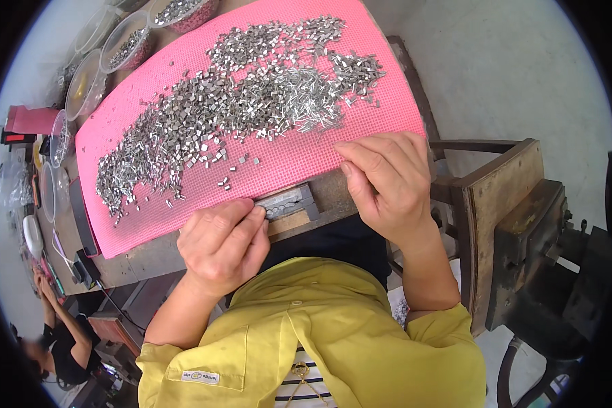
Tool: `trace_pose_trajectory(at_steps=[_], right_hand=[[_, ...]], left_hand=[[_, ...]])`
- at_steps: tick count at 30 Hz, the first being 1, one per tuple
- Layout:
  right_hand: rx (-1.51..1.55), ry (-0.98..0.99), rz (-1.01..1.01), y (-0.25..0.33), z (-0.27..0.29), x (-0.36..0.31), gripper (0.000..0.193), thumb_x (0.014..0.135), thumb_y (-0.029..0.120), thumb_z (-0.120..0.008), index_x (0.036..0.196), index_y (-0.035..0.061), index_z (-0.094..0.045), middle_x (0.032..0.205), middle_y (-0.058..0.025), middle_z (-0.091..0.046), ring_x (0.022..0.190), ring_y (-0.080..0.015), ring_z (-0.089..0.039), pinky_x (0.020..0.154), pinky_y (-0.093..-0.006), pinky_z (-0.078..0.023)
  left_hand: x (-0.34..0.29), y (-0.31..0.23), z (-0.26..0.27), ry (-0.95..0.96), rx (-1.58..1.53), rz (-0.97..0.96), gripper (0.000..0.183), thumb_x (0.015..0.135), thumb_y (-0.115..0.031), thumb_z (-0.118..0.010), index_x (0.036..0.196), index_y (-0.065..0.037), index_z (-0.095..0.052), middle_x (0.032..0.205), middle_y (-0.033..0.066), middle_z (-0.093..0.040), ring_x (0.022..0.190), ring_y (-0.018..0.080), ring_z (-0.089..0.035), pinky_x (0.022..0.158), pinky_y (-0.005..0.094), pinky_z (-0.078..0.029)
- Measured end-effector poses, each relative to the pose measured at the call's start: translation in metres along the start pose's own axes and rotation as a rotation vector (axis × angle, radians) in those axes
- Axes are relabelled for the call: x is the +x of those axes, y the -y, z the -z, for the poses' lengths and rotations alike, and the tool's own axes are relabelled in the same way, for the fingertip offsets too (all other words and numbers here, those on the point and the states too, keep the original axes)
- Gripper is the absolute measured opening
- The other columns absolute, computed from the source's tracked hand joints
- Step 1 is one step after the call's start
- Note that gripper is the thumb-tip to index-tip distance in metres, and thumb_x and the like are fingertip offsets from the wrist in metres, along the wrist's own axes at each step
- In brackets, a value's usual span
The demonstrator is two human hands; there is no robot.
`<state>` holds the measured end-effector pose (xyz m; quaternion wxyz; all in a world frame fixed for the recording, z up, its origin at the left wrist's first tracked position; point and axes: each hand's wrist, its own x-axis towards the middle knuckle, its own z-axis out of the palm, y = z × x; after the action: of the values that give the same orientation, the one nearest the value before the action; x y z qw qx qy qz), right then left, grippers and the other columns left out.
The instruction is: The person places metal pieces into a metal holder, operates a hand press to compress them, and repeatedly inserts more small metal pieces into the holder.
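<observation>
My left hand is closed in a pinch, its fingertips at the left end of a small grey metal block on the table's near edge. Whatever lies between those fingertips is hidden. Small shiny parts seem to sit in the block's top. Over the near right part of a pink textured mat, my right hand has curled fingers, with thumb and forefinger close together. Anything in that pinch is too small to make out. Across the mat spread many small silvery metal pieces, with thin bright pins among them.
Clear plastic tubs of metal pieces line the table's far left. A dark machine on a wooden stand is close at right. Cables and a black adapter lie at left. Another person sits at lower left.
</observation>
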<state>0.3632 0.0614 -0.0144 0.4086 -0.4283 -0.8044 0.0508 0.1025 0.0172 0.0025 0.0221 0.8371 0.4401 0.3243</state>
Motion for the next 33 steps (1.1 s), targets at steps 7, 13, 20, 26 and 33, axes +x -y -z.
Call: trace_pose_trajectory(at_steps=[7,13,20,26,33], right_hand=[[-0.096,0.005,-0.142,0.0,-0.004,0.0,0.02,0.081,0.007,-0.078,0.1,0.01,-0.073,0.089,-0.0019,-0.065,0.084,-0.0234,-0.062,0.081,-0.0395,-0.044],[-0.051,0.031,-0.199,0.001,-0.014,0.003,0.017,0.082,0.008,-0.077,0.098,0.0102,-0.074,0.09,-0.0028,-0.061,0.09,-0.0252,-0.06,0.081,-0.0406,-0.045],[-0.177,0.136,-0.275,0.014,-0.019,0.016,0.014,0.083,0.005,-0.075,0.095,0.0067,-0.068,0.088,-0.0075,-0.057,0.089,-0.0293,-0.06,0.081,-0.0419,-0.047],[-0.114,0.153,-0.21,0.005,-0.023,0.009,0.02,0.083,0.001,-0.071,0.102,0.0047,-0.063,0.093,-0.0111,-0.057,0.092,-0.032,-0.059,0.082,-0.0444,-0.047],[0.258,-0.042,-0.273,0.002,-0.004,-0.002,0.016,0.091,-0.01,-0.062,0.104,-0.0003,-0.062,0.099,-0.014,-0.063,0.089,-0.0342,-0.064,0.079,-0.0396,-0.053]], left_hand=[[0.037,0.017,0.013,0.165,-0.123,0.021,0.016,0.078,-0.01,-0.085,0.094,-0.009,-0.082,0.088,0.0041,-0.075,0.07,0.0219,-0.069,0.061,0.0319,-0.053],[0.082,0.026,-0.024,0.399,-0.363,0.158,0.009,0.085,-0.015,-0.082,0.092,-0.01,-0.081,0.082,0.0092,-0.072,0.069,0.0283,-0.071,0.063,0.0383,-0.056],[0.096,0.026,-0.045,0.393,-0.39,0.3,0.008,0.084,-0.012,-0.081,0.089,-0.006,-0.081,0.082,0.0135,-0.073,0.072,0.0314,-0.072,0.067,0.041,-0.058],[0.099,0.019,-0.047,0.368,-0.284,0.16,0.01,0.084,-0.01,-0.08,0.093,-0.008,-0.082,0.081,0.0119,-0.073,0.072,0.0314,-0.072,0.065,0.0409,-0.058],[0.109,0.018,-0.043,0.456,-0.066,-0.037,0.009,0.092,-0.018,-0.071,0.093,-0.01,-0.076,0.081,0.01,-0.07,0.072,0.0316,-0.072,0.062,0.0438,-0.059]])
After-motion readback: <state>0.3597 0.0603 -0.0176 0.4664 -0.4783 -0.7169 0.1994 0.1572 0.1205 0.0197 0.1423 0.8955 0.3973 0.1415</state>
